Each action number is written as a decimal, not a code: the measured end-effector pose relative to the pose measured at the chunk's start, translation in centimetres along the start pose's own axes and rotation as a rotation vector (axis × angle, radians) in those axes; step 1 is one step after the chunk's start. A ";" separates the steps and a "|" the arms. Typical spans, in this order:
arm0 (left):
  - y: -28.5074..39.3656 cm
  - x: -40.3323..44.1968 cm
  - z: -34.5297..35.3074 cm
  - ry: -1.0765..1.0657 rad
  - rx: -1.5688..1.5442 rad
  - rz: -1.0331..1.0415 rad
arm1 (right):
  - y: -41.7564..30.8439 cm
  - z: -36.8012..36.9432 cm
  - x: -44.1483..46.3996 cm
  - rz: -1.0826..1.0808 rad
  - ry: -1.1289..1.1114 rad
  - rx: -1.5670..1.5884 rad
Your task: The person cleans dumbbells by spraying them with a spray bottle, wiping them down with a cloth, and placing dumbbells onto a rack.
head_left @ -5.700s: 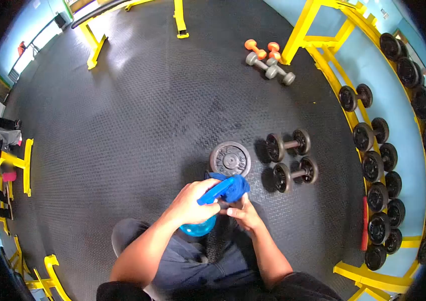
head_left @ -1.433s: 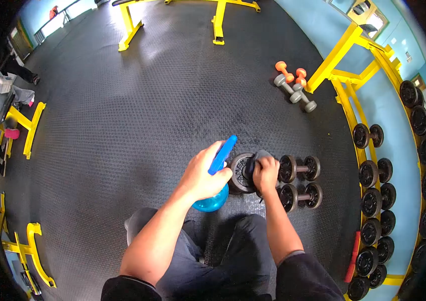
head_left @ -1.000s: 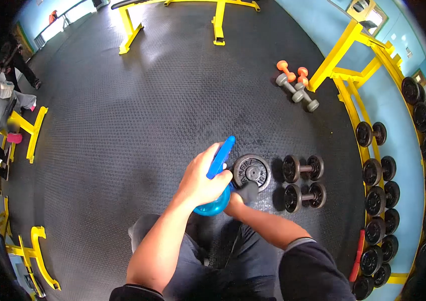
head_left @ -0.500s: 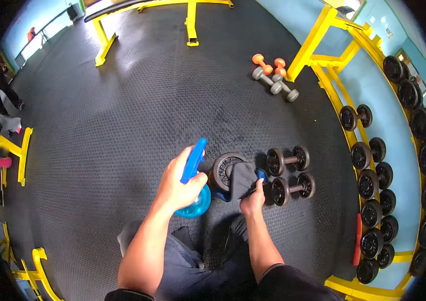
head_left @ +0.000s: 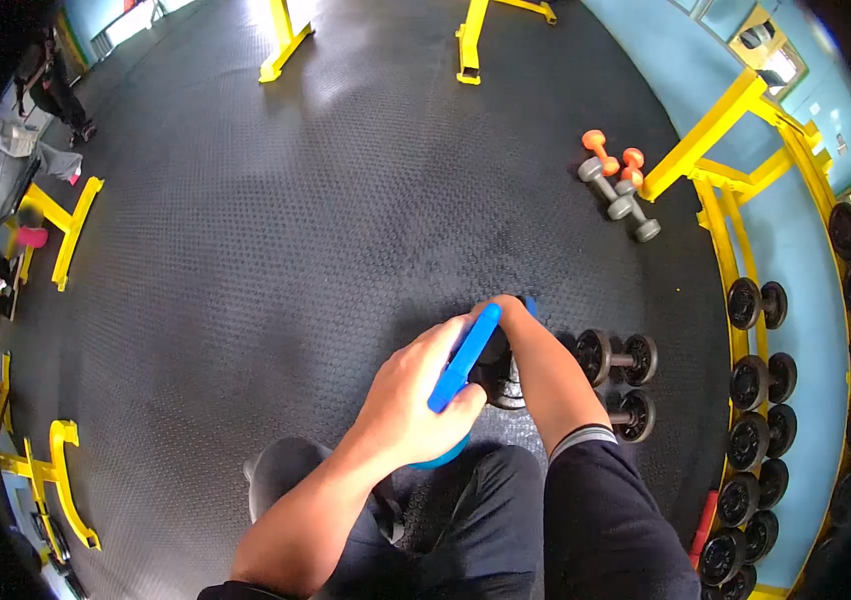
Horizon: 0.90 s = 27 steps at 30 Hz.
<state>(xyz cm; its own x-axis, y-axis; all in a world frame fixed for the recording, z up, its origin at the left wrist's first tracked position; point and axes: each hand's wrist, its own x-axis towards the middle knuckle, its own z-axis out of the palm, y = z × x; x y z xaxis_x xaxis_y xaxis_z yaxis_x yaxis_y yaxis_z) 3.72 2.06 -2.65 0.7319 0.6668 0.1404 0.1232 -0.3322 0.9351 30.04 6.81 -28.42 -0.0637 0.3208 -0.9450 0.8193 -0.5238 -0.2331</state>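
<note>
My left hand (head_left: 425, 395) is wrapped round the neck of a spray bottle with a blue trigger head (head_left: 465, 358). Only a bit of its teal body (head_left: 442, 455) shows below the hand. Just beyond, my right hand (head_left: 505, 308) reaches over a dark dumbbell (head_left: 505, 388) on the floor, its wrist bent. A blue edge of the dark grey cloth (head_left: 530, 306) peeks out beside that hand; the fingers and most of the cloth are hidden. My right forearm covers part of the dumbbell.
Two more dark dumbbells (head_left: 635, 358) lie to the right. Orange dumbbells (head_left: 600, 150) and grey dumbbells (head_left: 605, 190) rest near a yellow rack (head_left: 705, 135) along the wall, loaded with several black dumbbells (head_left: 748, 440). Yellow bench legs (head_left: 470, 45) stand ahead; a person (head_left: 55, 90) is far left.
My right hand has moved up and across the dumbbell, over to its far side, with the cloth now mostly hidden. The spray bottle has moved right, closer to it. My view has turned left.
</note>
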 end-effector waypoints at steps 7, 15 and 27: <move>-2.0 0.7 0.1 0.069 0.060 0.008 | -4.6 16.3 1.8 -0.270 0.308 -0.625; -1.8 -0.9 -0.9 -0.044 0.034 -0.006 | 6.4 23.3 -16.6 0.312 0.632 0.181; -3.4 -2.0 2.5 -0.738 -0.189 -0.145 | -1.4 19.8 -22.4 -0.778 0.453 1.877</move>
<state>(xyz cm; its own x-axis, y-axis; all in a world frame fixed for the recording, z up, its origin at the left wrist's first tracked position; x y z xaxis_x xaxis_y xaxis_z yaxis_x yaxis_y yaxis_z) 3.55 0.17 -6.95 0.9823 0.0558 -0.1789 0.1842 -0.1115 0.9765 19.08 -15.29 -11.45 0.3204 0.7951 -0.5150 -0.7612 -0.1075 -0.6395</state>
